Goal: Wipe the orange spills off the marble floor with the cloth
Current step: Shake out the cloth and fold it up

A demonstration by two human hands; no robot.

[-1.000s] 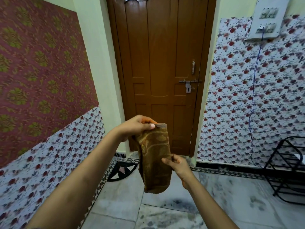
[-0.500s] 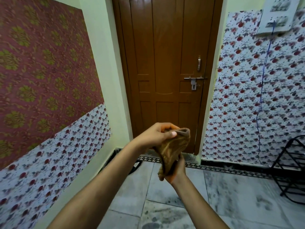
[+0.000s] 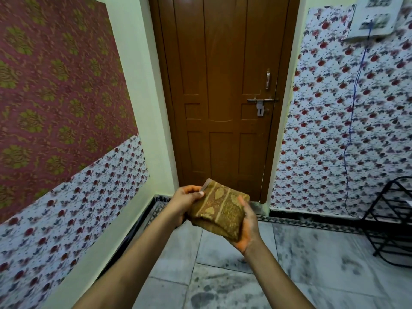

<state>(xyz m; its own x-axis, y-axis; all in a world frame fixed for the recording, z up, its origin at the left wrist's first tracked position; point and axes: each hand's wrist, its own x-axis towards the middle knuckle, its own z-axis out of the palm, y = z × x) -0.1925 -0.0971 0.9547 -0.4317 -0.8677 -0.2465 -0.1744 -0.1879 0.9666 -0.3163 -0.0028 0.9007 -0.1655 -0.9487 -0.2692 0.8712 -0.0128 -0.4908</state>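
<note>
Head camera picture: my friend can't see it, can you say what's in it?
Two hands, the left hand and the right hand, hold a folded brown cloth above a grey marble floor, facing a closed wooden door.

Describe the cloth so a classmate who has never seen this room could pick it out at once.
Start at the brown wooden door straight ahead, then drop to the two hands in front of its base. The cloth is the folded brown-and-gold patterned pad held between the left hand and right hand, above the grey marble floor.

Soft, even indoor light, no hard shadows or glare. Motion blur smears the wallpaper toward three and nine o'clock; wide-angle bending tilts the edges.
</note>
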